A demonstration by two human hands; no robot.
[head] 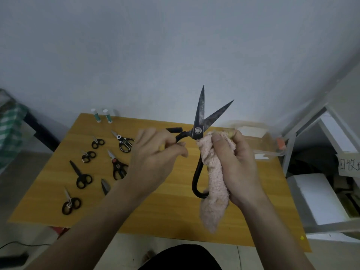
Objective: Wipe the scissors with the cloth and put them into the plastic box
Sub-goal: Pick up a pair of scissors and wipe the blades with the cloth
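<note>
Large black scissors (200, 114) are held up above the wooden table (167, 207), blades spread apart and pointing away from me. My left hand (153, 152) grips one black handle on the left. My right hand (233, 162) grips a pink fluffy cloth (215, 184) pressed against the scissors just below the pivot, beside the other long handle loop. The cloth's tail hangs down toward the table. A clear plastic box (261, 139) stands on the table's far right, partly hidden behind my right hand.
Several smaller black-handled scissors (81, 176) lie spread over the table's left half. Two small white-capped tubes (96, 115) stand at the far left edge. A white shelf unit (319, 195) stands to the right of the table, and a wall rises behind it.
</note>
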